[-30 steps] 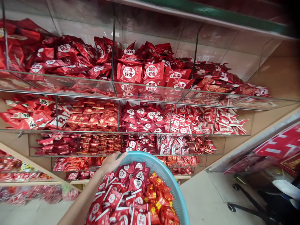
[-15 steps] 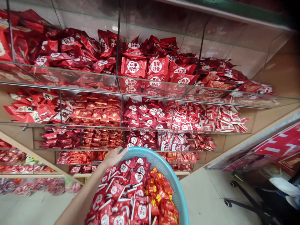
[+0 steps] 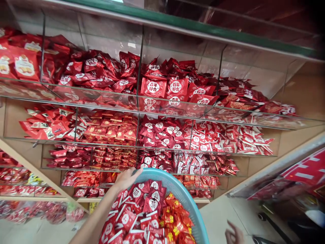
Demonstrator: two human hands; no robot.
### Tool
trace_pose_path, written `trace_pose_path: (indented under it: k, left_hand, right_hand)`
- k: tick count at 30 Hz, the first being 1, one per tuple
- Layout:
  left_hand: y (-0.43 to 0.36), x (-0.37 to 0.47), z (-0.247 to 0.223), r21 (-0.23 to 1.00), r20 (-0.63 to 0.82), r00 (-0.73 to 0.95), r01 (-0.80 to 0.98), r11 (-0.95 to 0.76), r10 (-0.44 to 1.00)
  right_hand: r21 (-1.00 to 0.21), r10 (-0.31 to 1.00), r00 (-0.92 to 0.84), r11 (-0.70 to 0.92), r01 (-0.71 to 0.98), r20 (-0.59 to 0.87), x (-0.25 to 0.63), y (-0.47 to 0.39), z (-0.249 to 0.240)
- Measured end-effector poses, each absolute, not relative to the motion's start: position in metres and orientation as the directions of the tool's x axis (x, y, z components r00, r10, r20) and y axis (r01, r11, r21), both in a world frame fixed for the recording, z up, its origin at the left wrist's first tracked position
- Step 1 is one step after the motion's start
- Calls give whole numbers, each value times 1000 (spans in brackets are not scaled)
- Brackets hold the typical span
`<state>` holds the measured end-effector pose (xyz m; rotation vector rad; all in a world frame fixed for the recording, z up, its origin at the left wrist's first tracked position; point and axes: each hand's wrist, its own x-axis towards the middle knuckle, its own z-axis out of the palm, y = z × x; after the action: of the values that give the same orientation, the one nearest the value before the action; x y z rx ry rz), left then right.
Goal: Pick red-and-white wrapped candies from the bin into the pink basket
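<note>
A turquoise plastic basket point(image 3: 196, 206) is at the bottom centre, filled with small red, dark red and orange-gold packets point(image 3: 153, 200). My left hand point(image 3: 127, 179) grips the basket's far rim, its thumb over the edge. To the right of the basket, low in the view, my right hand point(image 3: 234, 233) hangs above the floor with its fingers loosely bent and apart. Nothing shows in it. Its wrist lies outside the picture.
Glass-fronted shelves point(image 3: 215, 117) hold red packets sorted by dividers. A green-edged glass shelf point(image 3: 177, 22) crosses the top. Bagged goods point(image 3: 54, 211) lie at lower left. Chair legs point(image 3: 274, 227) and red printed items point(image 3: 304, 169) are at right.
My right hand has come into view at the lower right. The shelves sit lower in the picture as the view has tilted up. My left hand remains on the basket rim.
</note>
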<state>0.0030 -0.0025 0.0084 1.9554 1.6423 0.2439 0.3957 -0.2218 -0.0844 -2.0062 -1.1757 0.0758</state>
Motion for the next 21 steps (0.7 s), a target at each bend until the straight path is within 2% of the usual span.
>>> trace_pose_path:
  k: [2,4,7,10,16,18,21]
  left_hand:
    - [-3,3,9,532,-207,232,842,-90,950]
    - [-4,2,9,537,-202,230,839,-89,952]
    - [-4,1,6,549,-200,227,832,-83,953]
    - [-2,0,3,558,-192,225,826,-82,955]
    - [-2,-1,1,557,-153,243,822,-119,958]
    - [-3,-1,1,550,-140,244,825,-130,960]
    - [-3,-1,1,547,-134,251,825,-139,959]
  right_hand:
    - [-674,760,523,-155,722,386,392,-179,-47]
    - [-631,795,358,40,775,490,373,-138,7]
    - [-493,770,38,369,788,637,320,-82,87]
    - [-325,704,-196,533,781,683,269,-34,135]
    - [3,717,-377,464,886,587,225,30,156]
    - [73,729,-391,427,901,562,218,38,157]
    - [117,738,-389,394,912,552,211,41,156]
